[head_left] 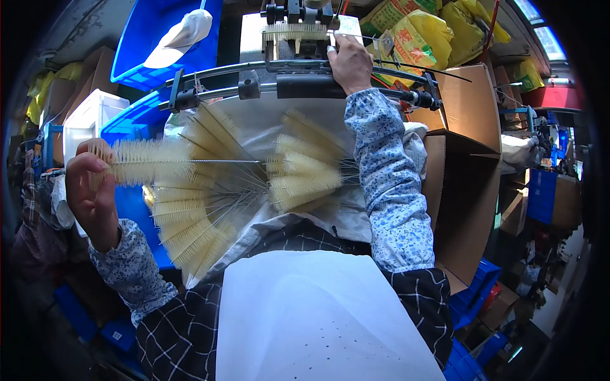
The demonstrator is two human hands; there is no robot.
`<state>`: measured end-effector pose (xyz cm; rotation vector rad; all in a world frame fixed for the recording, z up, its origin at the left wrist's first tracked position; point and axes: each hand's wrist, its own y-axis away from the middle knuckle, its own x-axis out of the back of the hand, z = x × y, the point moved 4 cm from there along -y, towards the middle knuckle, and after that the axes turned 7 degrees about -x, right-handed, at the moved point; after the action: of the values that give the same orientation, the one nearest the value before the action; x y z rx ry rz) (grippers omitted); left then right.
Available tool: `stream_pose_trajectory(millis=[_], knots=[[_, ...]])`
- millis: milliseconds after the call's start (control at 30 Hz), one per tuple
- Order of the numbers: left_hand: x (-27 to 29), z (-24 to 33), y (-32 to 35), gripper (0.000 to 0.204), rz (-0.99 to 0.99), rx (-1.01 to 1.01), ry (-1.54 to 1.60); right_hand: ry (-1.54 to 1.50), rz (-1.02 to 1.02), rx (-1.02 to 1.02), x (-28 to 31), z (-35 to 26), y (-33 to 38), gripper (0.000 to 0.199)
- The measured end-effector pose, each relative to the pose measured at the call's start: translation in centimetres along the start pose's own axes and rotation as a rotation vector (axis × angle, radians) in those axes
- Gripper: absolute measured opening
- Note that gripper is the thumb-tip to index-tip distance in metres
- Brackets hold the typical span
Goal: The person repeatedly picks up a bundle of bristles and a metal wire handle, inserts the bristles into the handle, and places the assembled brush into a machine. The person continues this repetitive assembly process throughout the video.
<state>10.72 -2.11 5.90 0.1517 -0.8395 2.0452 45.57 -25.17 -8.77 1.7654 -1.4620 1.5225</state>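
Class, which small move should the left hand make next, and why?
Probably lower the held brush onto the left fan of brushes: the left hand grips its bristled end, its wire stem points rightward like that fan's, and it overlaps the fan in view. The right hand is at the machine.

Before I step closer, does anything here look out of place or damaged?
Mildly, yes. What looks like a white cap lies on or in the upper-left blue bin, an odd spot for something worn. The white sheet over the lap has dark specks toward the bottom. The pale brushes lie fanned, with no obvious damage.
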Motion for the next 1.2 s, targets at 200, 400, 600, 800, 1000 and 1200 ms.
stream_pose_trajectory(millis=[200,400,600,800,1000,1200], knots=[[2.0,-1.6,1.5,0.024,0.076,-0.007,0.067,0.003,0.077,0.013,1.0,6.5,-0.6,0.03],[2.4,-3.2,1.7,0.025,0.081,0.15,0.307,-0.049,-0.052,0.027,2.8,12.1,-3.2,0.032],[-3.7,-3.0,-0.7,0.025,0.011,0.256,0.438,0.466,0.07,0.154,3.4,12.6,-3.9,0.024],[-6.6,-4.3,-0.9,0.02,-0.087,0.305,0.63,-0.095,-0.298,0.033,11.3,15.2,-0.5,0.023],[-14.7,-2.7,-1.5,0.012,-0.27,0.318,0.772,-0.586,-0.774,0.201,11.6,4.0,7.1,0.04],[-18.7,-2.5,-0.6,0.021,-0.333,0.284,0.791,-0.957,-0.929,0.113,6.7,-6.0,11.8,0.037]])
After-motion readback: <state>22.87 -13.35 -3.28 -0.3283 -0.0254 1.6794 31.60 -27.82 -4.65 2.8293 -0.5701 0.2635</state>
